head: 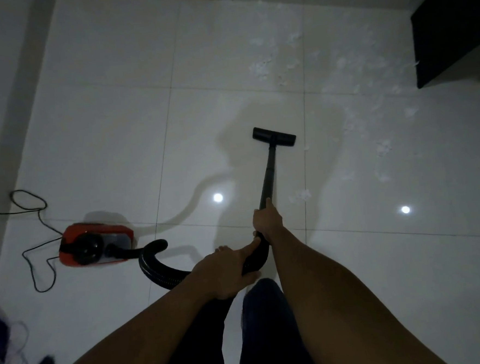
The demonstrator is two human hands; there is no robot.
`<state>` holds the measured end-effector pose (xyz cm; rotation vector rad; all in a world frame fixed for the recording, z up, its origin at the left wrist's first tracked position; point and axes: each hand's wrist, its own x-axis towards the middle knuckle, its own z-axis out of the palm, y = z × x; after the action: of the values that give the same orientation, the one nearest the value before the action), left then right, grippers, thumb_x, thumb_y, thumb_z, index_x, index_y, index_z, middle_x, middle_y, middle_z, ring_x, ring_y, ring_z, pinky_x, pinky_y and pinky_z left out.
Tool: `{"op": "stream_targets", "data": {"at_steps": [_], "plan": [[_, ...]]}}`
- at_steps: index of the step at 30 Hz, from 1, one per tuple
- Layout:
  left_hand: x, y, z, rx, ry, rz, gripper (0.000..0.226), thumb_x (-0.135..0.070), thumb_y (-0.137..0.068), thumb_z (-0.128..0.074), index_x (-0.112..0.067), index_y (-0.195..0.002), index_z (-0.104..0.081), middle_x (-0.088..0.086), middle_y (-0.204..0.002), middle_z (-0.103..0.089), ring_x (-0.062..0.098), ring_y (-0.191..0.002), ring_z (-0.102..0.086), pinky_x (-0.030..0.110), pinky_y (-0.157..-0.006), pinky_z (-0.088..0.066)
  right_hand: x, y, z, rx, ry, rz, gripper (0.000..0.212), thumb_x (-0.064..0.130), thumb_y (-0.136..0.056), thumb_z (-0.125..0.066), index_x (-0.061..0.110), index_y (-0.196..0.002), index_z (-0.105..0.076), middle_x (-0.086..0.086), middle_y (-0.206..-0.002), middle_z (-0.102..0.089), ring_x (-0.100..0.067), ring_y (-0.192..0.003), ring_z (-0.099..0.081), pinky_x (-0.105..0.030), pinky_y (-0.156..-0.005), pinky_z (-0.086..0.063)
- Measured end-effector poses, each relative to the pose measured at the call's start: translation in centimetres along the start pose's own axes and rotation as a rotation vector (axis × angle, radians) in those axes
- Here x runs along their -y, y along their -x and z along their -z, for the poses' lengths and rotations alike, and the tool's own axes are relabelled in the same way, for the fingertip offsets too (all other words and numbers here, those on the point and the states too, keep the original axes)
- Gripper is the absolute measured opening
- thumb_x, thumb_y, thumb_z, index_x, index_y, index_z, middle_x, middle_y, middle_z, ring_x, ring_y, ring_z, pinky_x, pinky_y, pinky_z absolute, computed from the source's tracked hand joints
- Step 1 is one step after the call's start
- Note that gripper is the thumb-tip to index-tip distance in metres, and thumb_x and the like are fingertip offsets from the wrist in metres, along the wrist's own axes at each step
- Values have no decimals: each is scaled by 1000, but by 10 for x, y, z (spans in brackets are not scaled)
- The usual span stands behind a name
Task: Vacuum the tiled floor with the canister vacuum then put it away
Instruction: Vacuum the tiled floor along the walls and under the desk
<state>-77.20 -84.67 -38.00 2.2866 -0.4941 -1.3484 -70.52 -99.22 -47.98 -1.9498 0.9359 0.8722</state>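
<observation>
**Bare forearms (327,303) reach out to the wand (267,168)**

Left hand (228,270) curls round the bent handle where the black hose (153,261) joins, index finger laid straight along it. Right hand (265,219) grips the wand just ahead. Its floor head (274,136) lies flat on the tiled floor (114,105), near scattered white scraps (262,66). The red canister vacuum (95,243) sits on the floor to the left.
</observation>
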Motion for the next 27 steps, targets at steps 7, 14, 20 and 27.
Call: {"op": "stream_targets", "data": {"at_steps": [7,14,20,27], "plan": [[-20,-48,51,-33,76,20,79,-62,-94,-45,-52,-152,8,7,-106,-70,16,-83,-66,36,-81,-57,42,-46,40,-4,1,18,66,25,-101,-47,24,-159,-13,-14,-145,-49,-32,-115,-60,-41,-95,-53],[-51,-101,113,-43,195,62,78,-50,-98,-50,-44,-155,4,3,-104,-69,-1,-60,-49,17,-63,-40,97,-99,87,63,40,78,70,21,-99,-46,26,-159,-9,-18,-136,-54,-29,-103,-64,-37,-81,-57],[-67,-142,154,-126,296,87,79,-49,-97,-53,-48,-155,2,-13,-83,-60,1,-60,-56,14,-61,-44,147,-138,119,114,123,114,71,22,-99,-46,30,-159,-9,-16,-133,-55,-26,-99,-63,-38,-84,-57],[-60,-167,199,-188,330,119,79,-50,-95,-54,-55,-152,1,-13,-76,-62,4,-59,-62,24,-65,-56,202,-166,127,140,145,117,73,21,-98,-47,31,-158,-8,-15,-133,-54,-27,-103,-63,-40,-89,-55]]}}
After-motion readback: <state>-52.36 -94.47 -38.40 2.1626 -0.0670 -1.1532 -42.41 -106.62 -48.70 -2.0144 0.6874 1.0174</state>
